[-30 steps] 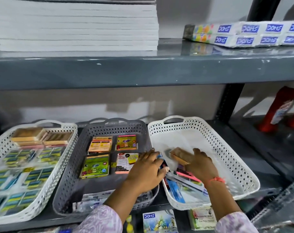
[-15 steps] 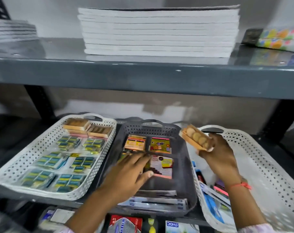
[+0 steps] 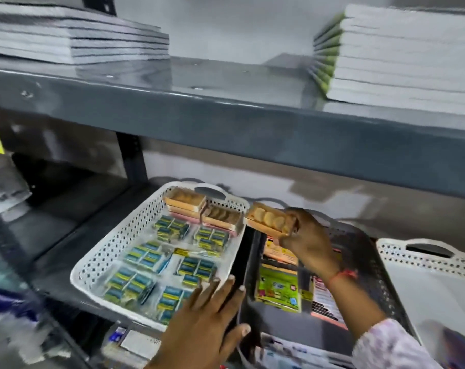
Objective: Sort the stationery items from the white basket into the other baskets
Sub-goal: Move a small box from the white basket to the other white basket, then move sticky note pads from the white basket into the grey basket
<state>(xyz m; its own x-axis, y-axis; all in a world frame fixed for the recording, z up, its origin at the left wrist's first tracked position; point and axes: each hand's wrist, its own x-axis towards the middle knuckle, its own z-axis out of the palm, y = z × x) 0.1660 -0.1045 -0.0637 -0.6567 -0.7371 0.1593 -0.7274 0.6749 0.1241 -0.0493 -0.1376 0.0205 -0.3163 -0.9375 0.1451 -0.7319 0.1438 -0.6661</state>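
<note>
Carried leftward, box (image 3: pixel 268 219) in right hand (image 3: pixel 307 242) lies lengthwise left-right.

Lower shelf (image 3: pixel 66 251), left to right: left basket (image 3: pixel 93 265), middle basket (image 3: pixel 380 265), right basket (image 3: pixel 423 258), side by side. Left basket: boxes (image 3: pixel 196 209) stacked at back, packets (image 3: pixel 143 257) in rows in front. Upper shelf (image 3: pixel 226 107): notebook stacks left (image 3: pixel 74 38) and right (image 3: pixel 401 51).

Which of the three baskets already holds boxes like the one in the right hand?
The left white basket: matching tan boxes sit at its far end. The grey basket shows flat packets.
</note>
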